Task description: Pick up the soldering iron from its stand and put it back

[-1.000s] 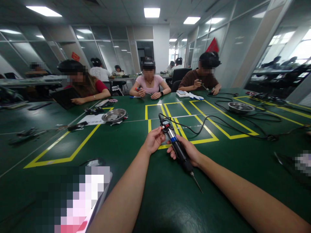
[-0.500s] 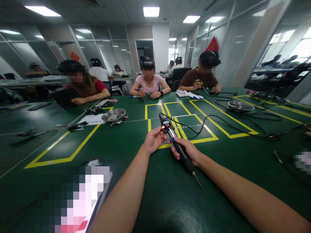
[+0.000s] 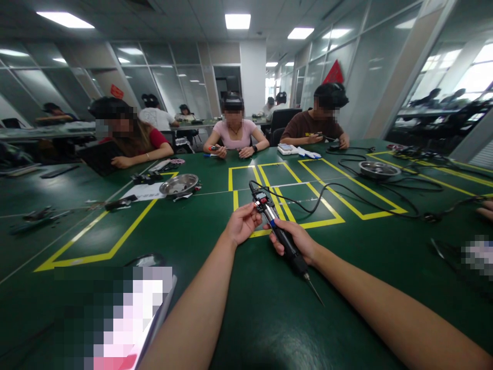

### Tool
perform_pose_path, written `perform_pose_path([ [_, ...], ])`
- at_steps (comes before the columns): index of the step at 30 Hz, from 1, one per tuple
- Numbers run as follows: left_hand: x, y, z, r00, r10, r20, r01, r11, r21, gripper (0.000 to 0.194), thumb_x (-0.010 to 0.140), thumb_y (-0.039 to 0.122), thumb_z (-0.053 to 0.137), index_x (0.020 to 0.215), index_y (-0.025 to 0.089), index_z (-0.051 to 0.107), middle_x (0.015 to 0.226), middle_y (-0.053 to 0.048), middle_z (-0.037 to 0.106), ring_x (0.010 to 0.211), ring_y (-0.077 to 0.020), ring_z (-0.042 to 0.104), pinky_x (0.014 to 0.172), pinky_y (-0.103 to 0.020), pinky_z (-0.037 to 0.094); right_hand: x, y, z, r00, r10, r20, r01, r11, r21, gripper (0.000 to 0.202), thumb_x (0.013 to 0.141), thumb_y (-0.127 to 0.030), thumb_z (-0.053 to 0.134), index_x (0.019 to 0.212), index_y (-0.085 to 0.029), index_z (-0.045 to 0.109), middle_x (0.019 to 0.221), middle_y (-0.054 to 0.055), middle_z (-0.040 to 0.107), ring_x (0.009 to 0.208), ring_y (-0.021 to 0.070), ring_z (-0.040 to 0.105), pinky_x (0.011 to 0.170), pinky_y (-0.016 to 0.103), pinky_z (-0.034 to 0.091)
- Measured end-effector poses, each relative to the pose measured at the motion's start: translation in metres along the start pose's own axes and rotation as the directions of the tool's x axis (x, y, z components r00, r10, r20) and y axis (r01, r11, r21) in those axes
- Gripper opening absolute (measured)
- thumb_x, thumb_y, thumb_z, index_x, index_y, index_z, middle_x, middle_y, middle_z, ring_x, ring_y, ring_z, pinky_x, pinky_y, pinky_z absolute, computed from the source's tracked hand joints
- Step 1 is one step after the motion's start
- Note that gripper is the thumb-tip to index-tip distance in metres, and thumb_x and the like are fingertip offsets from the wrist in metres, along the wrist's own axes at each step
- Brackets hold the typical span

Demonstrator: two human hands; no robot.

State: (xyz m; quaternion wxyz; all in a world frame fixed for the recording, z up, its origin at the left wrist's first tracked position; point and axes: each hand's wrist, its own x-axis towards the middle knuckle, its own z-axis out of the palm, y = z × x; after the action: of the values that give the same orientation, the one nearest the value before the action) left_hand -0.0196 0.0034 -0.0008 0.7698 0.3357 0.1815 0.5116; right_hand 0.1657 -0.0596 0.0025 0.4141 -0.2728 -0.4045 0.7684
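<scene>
Right hand [image 3: 302, 240] closed round black-and-silver electric screwdriver [image 3: 288, 244]; left hand [image 3: 242, 225] part-curled, fingertips at its cable end, any pinch unclear. Thin metal bit [image 3: 315, 290] pointed wearerward from right hand. Barrel best held steady, bit angled off forearms, black cable [image 3: 320, 201] beyond hands given slack.

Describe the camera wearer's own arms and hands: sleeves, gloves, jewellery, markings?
Both hands, left and right, are ungloved, five-fingered human hands. The left forearm and right forearm show no sleeves, watch, bracelet, cables or visible markings. Rings: can't tell, fingers too small and partly hidden.
</scene>
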Motion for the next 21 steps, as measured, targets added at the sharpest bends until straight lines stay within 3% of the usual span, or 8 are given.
perform_pose_path([
  [11, 0.0021, -0.0036, 0.0000, 0.999, 0.032, -0.019, -0.031, 0.999, 0.039, 0.013, 0.082, 0.018, 0.064, 0.092, 0.009, 0.063, 0.067, -0.003, 0.062, 0.054, -0.0075, 0.057, 0.058, -0.020, 0.052, -0.0001, -0.0008, 0.0004, 1.000, -0.003, -0.011, 0.003, 0.999, -0.034, 0.041, 0.088, -0.045, 0.057, 0.108, -0.011, 0.061, 0.065, 0.002, 0.062, 0.042, 0.0105, 0.052, 0.039, 0.022, 0.043],
  [18, 0.0033, -0.0050, -0.0006, 0.998, 0.037, -0.046, -0.034, 0.997, 0.063, 0.015, 0.083, 0.018, 0.066, 0.094, 0.009, 0.063, 0.072, -0.004, 0.065, 0.056, -0.0077, 0.060, 0.061, -0.020, 0.054, 0.0011, -0.0020, 0.0023, 0.997, -0.025, -0.076, 0.017, 0.994, -0.106, 0.038, 0.086, -0.044, 0.061, 0.105, -0.010, 0.061, 0.084, 0.010, 0.070, 0.048, 0.0103, 0.056, 0.041, 0.022, 0.047],
  [21, 0.0037, -0.0056, -0.0001, 0.997, 0.055, -0.050, -0.049, 0.993, 0.111, 0.019, 0.081, 0.021, 0.069, 0.094, 0.008, 0.064, 0.073, -0.005, 0.066, 0.056, -0.0085, 0.060, 0.060, -0.022, 0.054, 0.0005, -0.0021, 0.0014, 0.998, -0.030, -0.056, 0.025, 0.996, -0.088, 0.038, 0.086, -0.044, 0.061, 0.105, -0.011, 0.061, 0.081, 0.008, 0.069, 0.047, 0.0096, 0.055, 0.041, 0.022, 0.046],
])
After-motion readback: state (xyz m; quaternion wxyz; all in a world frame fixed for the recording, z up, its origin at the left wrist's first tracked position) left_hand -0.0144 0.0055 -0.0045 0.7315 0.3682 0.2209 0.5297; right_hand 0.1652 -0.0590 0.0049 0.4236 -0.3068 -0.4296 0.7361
